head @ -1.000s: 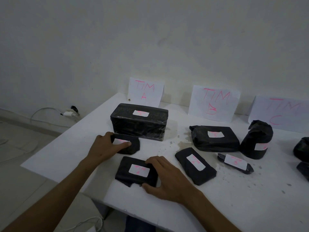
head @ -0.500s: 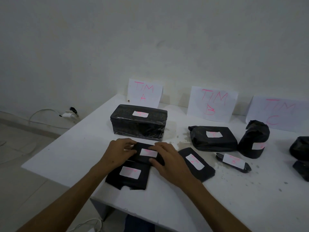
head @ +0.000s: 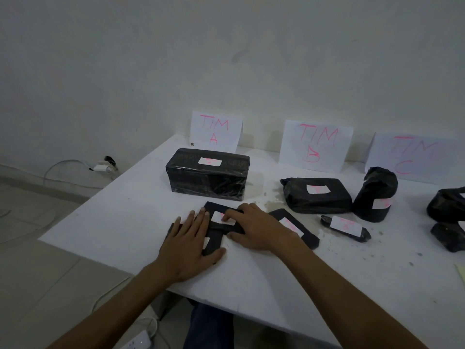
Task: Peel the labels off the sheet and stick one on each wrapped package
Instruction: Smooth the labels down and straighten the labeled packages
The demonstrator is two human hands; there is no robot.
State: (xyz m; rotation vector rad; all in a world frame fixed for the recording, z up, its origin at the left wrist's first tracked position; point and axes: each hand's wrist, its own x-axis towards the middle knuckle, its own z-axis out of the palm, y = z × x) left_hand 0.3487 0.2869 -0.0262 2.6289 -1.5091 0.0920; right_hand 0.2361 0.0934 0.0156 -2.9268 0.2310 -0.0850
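Observation:
Two small flat black packages lie stacked near the table's front left. My left hand [head: 191, 244] lies flat with straight fingers on the lower package [head: 214, 244], covering most of its label. My right hand [head: 254, 229] rests on the upper package [head: 214, 210], fingertips on its white label [head: 218, 217]. Behind them stands a large black box [head: 207, 178] with a label on top. To the right lie a flat package [head: 294, 226], a bag-like package [head: 317, 195], an upright package [head: 376, 195] and a thin package [head: 346, 226], each labelled. No label sheet is in view.
Paper signs TIM A [head: 215, 132], TIM B [head: 315, 146] and TIM C [head: 412, 157] lean on the wall. More black packages [head: 448, 220] sit at the right edge. The white table [head: 120, 217] ends close on the left; cables and a plug [head: 103, 167] lie on the floor.
The smaller package has been slid right onto the lower one, and my right hand moved from the lower package onto it. My left hand flattened and now lies on the lower package.

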